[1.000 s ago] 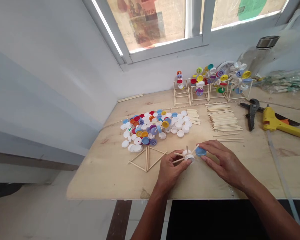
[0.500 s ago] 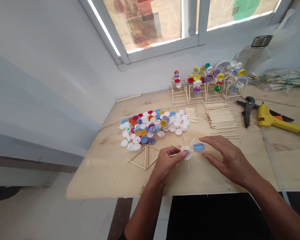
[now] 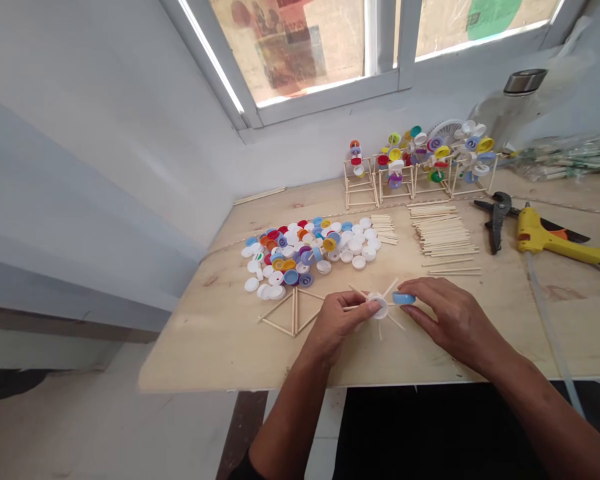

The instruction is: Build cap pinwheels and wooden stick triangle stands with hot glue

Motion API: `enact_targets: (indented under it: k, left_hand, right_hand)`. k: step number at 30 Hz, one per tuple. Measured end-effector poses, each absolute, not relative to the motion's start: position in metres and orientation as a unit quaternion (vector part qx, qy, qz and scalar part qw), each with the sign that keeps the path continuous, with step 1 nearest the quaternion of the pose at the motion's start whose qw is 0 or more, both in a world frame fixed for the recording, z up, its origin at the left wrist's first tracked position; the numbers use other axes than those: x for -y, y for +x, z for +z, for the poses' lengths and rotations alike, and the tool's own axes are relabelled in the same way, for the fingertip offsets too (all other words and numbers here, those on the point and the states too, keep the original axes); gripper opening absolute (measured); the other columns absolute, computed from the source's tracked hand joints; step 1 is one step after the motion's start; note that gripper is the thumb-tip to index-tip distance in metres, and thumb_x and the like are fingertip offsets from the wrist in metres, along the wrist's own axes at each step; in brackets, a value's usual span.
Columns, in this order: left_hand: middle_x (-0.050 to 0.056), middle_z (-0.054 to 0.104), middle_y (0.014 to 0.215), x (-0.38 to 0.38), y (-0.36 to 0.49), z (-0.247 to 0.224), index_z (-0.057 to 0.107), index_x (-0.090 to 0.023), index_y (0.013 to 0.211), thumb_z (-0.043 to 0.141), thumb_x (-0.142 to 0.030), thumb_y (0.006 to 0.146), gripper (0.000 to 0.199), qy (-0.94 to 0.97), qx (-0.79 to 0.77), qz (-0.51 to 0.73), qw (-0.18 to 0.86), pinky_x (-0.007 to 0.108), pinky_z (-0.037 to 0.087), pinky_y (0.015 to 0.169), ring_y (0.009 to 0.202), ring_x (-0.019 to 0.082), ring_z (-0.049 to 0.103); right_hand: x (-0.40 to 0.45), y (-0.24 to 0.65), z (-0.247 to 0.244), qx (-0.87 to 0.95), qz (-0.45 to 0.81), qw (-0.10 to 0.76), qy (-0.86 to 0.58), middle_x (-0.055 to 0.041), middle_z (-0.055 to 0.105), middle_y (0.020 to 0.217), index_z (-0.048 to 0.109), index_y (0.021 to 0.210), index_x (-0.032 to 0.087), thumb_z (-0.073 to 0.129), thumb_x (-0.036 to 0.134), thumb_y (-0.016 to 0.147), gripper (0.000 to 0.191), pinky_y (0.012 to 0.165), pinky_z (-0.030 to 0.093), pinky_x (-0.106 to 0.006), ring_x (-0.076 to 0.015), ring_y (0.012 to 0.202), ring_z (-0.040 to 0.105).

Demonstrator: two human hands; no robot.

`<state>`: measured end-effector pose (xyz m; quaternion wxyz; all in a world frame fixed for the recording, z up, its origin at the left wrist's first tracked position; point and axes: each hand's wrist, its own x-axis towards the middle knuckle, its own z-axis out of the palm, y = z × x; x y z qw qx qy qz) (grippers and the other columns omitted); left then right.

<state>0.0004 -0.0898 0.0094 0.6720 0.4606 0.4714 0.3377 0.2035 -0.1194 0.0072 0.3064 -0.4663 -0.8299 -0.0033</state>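
Note:
A white cap (image 3: 379, 306) with several thin sticks radiating from it is held over the front of the table. My left hand (image 3: 341, 321) is closed on it, the thumb lying on the cap. On the stick that points right sits a blue cap (image 3: 403, 299). My right hand (image 3: 446, 312) pinches this blue cap between thumb and fingers. Just left of my left hand, sticks joined in a flat diamond-like frame (image 3: 295, 312) lie on the wood.
Loose coloured caps (image 3: 291, 277) are heaped behind my left hand. Stick rows (image 3: 445, 235), black pliers (image 3: 499, 223) and a yellow glue gun (image 3: 555, 240) lie to the right. Stick stands with cap wheels (image 3: 396, 175) line the wall beside a bottle (image 3: 510, 107).
The fingers of my right hand, apart around the blue cap before, have closed on it. The white cap with its sticks has shifted slightly right with my left hand.

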Motion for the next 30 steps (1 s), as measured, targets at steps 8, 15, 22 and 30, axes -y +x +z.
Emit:
enact_targets:
  k: [8, 15, 22, 30]
  left_hand:
    - [0.004, 0.066, 0.072, 0.0898, -0.0014, 0.0085, 0.070, -0.014, 0.068, 0.076, -0.044, 0.063, 0.032, 0.481, -0.476, 0.323, 0.661, 0.025, 0.038, 0.068, 0.069, 0.015, 0.054]
    - [0.003, 0.065, 0.071, 0.0907, -0.0015, 0.0064, 0.069, -0.014, 0.070, 0.076, -0.044, 0.064, 0.031, 0.486, -0.471, 0.324, 0.661, 0.025, 0.038, 0.067, 0.068, 0.015, 0.055]
    - [0.001, 0.066, 0.069, 0.0910, -0.0015, 0.0060, 0.070, -0.014, 0.068, 0.077, -0.040, 0.064, 0.027, 0.482, -0.466, 0.333, 0.663, 0.025, 0.038, 0.069, 0.067, 0.013, 0.055]
    - [0.001, 0.066, 0.070, 0.0904, -0.0022, 0.0062, 0.070, -0.015, 0.068, 0.078, -0.041, 0.063, 0.028, 0.471, -0.466, 0.331, 0.672, 0.025, 0.038, 0.069, 0.067, 0.013, 0.055]
  right_hand:
    - [0.1215, 0.2028, 0.0062, 0.831, 0.014, 0.308, -0.463, -0.0082, 0.070, 0.098, 0.060, 0.098, 0.018, 0.047, 0.023, 0.092, 0.016, 0.075, 0.049, -0.031, -0.0193, 0.089, 0.065]
    - [0.1216, 0.2036, 0.0091, 0.839, 0.058, 0.272, -0.468, -0.0083, 0.068, 0.098, 0.058, 0.098, 0.020, 0.044, 0.022, 0.092, 0.015, 0.076, 0.048, -0.035, -0.0203, 0.089, 0.062]
    - [0.1225, 0.2029, 0.0085, 0.838, 0.073, 0.272, -0.468, -0.0081, 0.066, 0.094, 0.056, 0.096, 0.019, 0.042, 0.022, 0.093, 0.015, 0.074, 0.046, -0.033, -0.0197, 0.087, 0.061]
    - [0.1233, 0.2018, 0.0079, 0.840, 0.069, 0.277, -0.461, -0.0085, 0.066, 0.093, 0.056, 0.097, 0.019, 0.042, 0.021, 0.093, 0.015, 0.073, 0.045, -0.033, -0.0193, 0.085, 0.059]
